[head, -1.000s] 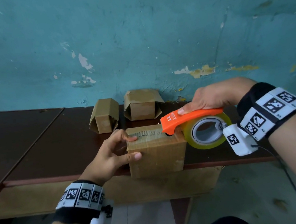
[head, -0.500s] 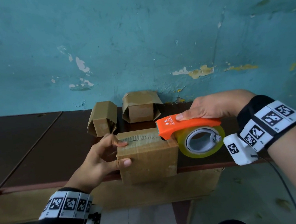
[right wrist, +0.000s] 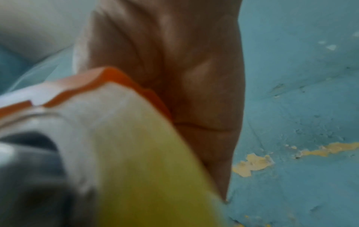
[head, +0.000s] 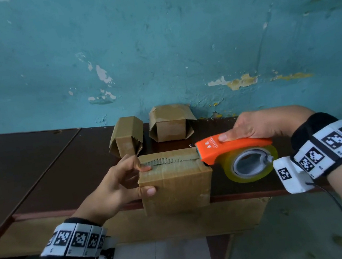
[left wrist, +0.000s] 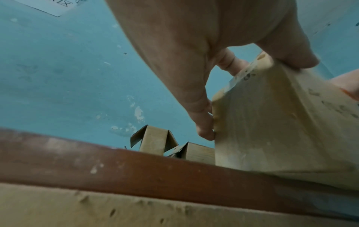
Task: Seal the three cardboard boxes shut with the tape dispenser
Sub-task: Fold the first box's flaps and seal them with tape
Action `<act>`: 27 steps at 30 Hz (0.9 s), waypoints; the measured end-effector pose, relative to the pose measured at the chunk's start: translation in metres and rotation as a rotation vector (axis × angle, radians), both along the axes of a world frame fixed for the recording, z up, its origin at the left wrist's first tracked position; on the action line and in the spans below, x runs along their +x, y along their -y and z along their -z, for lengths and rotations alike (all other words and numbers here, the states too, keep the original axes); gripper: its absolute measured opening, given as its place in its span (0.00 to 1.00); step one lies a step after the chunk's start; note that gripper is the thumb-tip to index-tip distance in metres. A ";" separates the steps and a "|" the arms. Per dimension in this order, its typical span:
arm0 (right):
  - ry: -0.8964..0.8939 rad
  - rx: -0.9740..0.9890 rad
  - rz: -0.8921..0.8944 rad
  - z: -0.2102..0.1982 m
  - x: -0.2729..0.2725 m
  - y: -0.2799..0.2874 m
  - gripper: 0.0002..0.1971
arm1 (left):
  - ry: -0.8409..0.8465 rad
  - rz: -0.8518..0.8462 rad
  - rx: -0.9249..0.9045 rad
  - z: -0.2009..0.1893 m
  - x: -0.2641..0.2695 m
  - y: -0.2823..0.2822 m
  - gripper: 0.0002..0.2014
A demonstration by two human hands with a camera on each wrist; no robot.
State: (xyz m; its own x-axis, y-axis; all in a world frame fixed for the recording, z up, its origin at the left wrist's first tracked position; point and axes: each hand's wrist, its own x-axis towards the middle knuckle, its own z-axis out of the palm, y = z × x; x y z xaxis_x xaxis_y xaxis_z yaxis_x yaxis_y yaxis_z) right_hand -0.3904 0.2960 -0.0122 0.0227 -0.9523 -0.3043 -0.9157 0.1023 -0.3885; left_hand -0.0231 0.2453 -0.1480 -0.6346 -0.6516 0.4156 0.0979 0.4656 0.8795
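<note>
A small cardboard box [head: 176, 185] stands at the table's front edge, its top flaps folded shut with a ragged seam. My left hand [head: 116, 186] grips its left side, thumb on the front face and fingers on top; the left wrist view shows the same box [left wrist: 272, 122] under my fingers [left wrist: 204, 126]. My right hand [head: 261, 125] holds the orange tape dispenser [head: 231, 146] with its yellowish tape roll [head: 249, 162], its nose at the box's top right edge. The right wrist view is blurred, filled by the roll [right wrist: 145, 161] and my palm [right wrist: 184, 76].
Two more cardboard boxes [head: 126, 136] [head: 170, 123] with their flaps hanging outward sit at the back against the teal wall [head: 154, 44]. The dark brown table [head: 40, 168] stretches to the left. A cable trails from my right wrist camera.
The dispenser has slid right along the box's top to its right edge. My left hand keeps its grip on the box.
</note>
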 end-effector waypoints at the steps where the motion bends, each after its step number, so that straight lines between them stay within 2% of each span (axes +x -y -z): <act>1: 0.011 0.008 0.001 0.003 -0.002 0.000 0.42 | 0.003 -0.003 0.005 -0.001 0.001 0.000 0.16; 6: 0.080 0.021 -0.001 0.020 -0.002 0.003 0.47 | -0.016 -0.014 0.054 0.003 0.011 0.005 0.16; 13: 0.138 0.048 0.015 0.029 0.010 0.003 0.44 | 0.024 -0.086 0.023 0.003 0.022 0.008 0.18; 15: 0.163 0.038 0.019 0.031 0.010 0.002 0.45 | 0.069 -0.127 -0.095 -0.001 0.023 0.008 0.18; 17: 0.179 0.034 0.022 0.032 0.010 0.002 0.47 | 0.175 -0.207 -0.288 -0.007 0.026 0.007 0.18; 20: 0.200 0.027 0.017 0.033 0.010 0.002 0.46 | 0.268 -0.286 -0.470 -0.011 0.025 0.003 0.27; 23: 0.235 0.034 0.027 0.035 0.009 0.001 0.46 | 0.431 -0.359 -0.512 -0.011 0.019 -0.006 0.43; 26: 0.288 0.072 0.030 0.039 0.008 -0.001 0.49 | 0.610 -0.442 -0.497 -0.010 0.006 -0.013 0.53; 27: 0.290 0.071 0.031 0.039 0.009 -0.002 0.48 | 0.687 -0.490 -0.550 -0.011 0.001 -0.015 0.55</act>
State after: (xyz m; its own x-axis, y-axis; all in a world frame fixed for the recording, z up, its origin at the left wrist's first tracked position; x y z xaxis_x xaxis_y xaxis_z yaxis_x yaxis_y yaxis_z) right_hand -0.3818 0.2976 -0.0516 0.0895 -0.9307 -0.3548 -0.7635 0.1646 -0.6245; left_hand -0.0224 0.2607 -0.1368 -0.5636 -0.7324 0.3820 -0.6603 0.6773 0.3244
